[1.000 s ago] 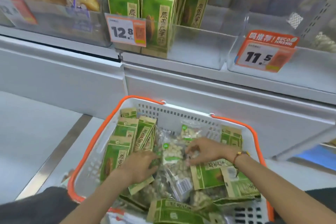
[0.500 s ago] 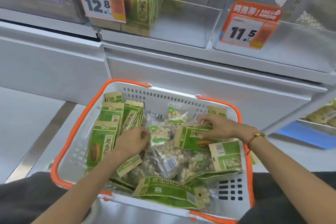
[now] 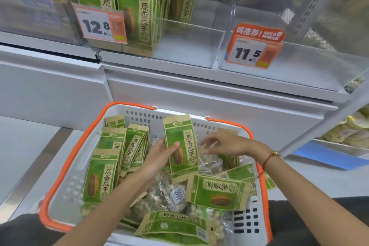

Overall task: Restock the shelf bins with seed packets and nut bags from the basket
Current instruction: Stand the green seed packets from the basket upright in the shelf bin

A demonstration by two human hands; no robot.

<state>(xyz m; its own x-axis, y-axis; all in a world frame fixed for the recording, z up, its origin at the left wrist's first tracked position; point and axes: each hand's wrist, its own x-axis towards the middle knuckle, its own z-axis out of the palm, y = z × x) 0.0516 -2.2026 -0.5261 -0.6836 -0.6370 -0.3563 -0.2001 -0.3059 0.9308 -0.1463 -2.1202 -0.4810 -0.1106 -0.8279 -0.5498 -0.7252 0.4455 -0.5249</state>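
Change: since half a second ago, one green seed packet (image 3: pixel 180 147) has come up from lying flat in the pile to standing upright in the left hand (image 3: pixel 159 158); the right hand (image 3: pixel 225 144) has let it go.
Left hand: thumb across the packet's front, fingers behind, pinching its left edge above the basket (image 3: pixel 65 168).
Right hand: fingers spread and relaxed, holding nothing, over the clear nut bags (image 3: pixel 169 195).
Handling, packet: judged light, flat paper pouch, stiff enough to stand, loose seeds inside; best held by a side edge or the folded top, without squeezing.
Handling, nut bags: judged slippery clear film, heavier, lumpy; take them by the sealed end.
Count, packets in basket: about ten showing, some overlapped, so not exact.
Count, nut bags: at least three, tangled; I cannot tell the exact number.
Shelf, seed bin (image 3: pixel 179 46): roughly five or six packets upright at its left, behind the 12.8 tag (image 3: pixel 100 23).
Shelf, right bin (image 3: pixel 299 62): carries the 11.5 tag (image 3: pixel 253 48); no stock visible in it.
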